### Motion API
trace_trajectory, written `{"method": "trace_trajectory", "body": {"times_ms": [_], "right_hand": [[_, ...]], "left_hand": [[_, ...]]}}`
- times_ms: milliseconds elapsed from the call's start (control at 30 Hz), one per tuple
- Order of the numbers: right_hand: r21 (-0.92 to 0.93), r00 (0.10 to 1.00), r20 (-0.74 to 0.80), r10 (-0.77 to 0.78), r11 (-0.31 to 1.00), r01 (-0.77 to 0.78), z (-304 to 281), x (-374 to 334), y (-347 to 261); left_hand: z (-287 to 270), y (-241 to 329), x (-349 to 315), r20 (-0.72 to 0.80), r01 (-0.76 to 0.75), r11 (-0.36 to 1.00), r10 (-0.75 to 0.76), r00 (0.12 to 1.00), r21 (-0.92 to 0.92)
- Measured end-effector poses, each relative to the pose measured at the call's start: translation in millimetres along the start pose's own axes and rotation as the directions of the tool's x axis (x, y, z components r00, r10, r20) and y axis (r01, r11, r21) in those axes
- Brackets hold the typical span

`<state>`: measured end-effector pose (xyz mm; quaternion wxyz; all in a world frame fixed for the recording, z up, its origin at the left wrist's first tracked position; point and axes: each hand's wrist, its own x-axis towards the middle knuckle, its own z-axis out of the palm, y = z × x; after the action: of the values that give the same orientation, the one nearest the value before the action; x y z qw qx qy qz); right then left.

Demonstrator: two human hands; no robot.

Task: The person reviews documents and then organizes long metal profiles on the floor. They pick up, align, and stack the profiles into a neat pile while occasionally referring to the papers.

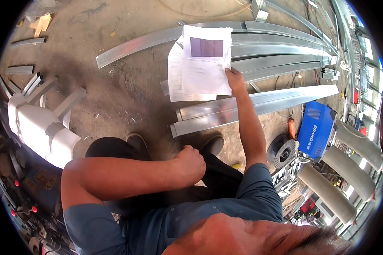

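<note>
Nearest, the left hand (190,165) is curled into a fist over the lap, well apart from the paper (whether something small is tucked inside cannot be told). A round black reel (284,153) is set at the right, just beside a blue box (314,129), perhaps so both can be reached easily. Two dark shoes (215,145) are seen on the floor (115,100). A white covered thing (34,123) is seen at the left; it may be wrapped to save it from scratches.

Farther on, shiny metal bars (259,108) are laid side by side, maybe so they do not roll or get mixed up. Above the floor, paper sheets (202,78) are gripped at their right edge by the right hand (235,80). They seem to be held that way so the dark picture and the print are not covered. Farthest, more long bars (281,40) are partly hidden by the sheets.
</note>
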<state>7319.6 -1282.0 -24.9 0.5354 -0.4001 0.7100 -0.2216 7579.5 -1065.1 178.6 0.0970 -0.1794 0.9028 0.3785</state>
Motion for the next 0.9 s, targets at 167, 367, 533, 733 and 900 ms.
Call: {"method": "trace_trajectory", "body": {"times_ms": [167, 367, 533, 733, 900], "right_hand": [[0.374, 0.999, -0.013, -0.039, 0.927, 0.041, -42, 3, -16], [0.607, 0.993, -0.087, -0.084, 0.786, 0.120, -68, -8, -22], [0.677, 0.990, -0.130, -0.049, 0.725, 0.125, -68, 1, 11], [0.776, 0.985, -0.139, 0.103, 0.629, 0.044, -45, -11, 6], [0.829, 0.986, -0.083, 0.143, 0.559, -0.011, -43, -7, 7]], "left_hand": [[-12, 0, -8, -0.037, 0.015, 1.000, -0.015, 0.999, -0.011], [-21, -6, -15, 0.023, 0.001, 1.000, -0.001, 1.000, -0.010], [-21, -6, -22, -0.057, 0.005, 1.000, -0.006, 0.998, -0.022], [-21, -7, -22, -0.069, 0.011, 1.000, -0.012, 0.998, -0.014], [-22, -7, -24, -0.110, 0.006, 1.000, -0.008, 0.994, -0.013]]}}
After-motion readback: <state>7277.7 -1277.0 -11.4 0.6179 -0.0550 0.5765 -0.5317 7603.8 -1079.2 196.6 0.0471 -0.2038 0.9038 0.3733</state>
